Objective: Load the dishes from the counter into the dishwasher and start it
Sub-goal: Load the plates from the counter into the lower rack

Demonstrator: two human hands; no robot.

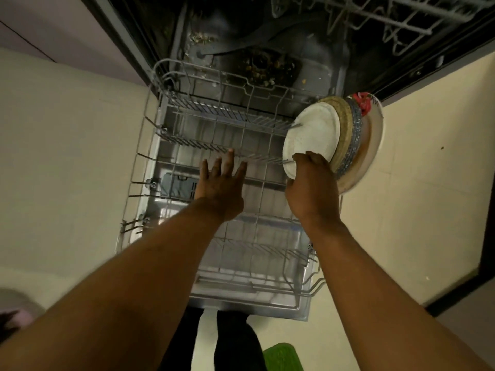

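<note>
right hand [308, 183] grips the stiff, breakable white plate [310, 135] by its rim; left hand [221, 183] spread, holding nothing.

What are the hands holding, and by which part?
The right hand grips the stack of plates by its near rim; the left hand holds nothing.

On my remote feed, the dishwasher's lower rack [192, 142] sits pulled out over the open door [241, 303], above a cream tiled floor [67, 156]. Four plates stand on edge, packed together, at the rack's right side: a white plate [310, 135] in front, then a straw-coloured plate [341, 124], a blue speckled plate [355, 135] and a large red-patterned plate [375, 135]. A green mat [284, 357] lies on the floor near the door's front edge.
</note>
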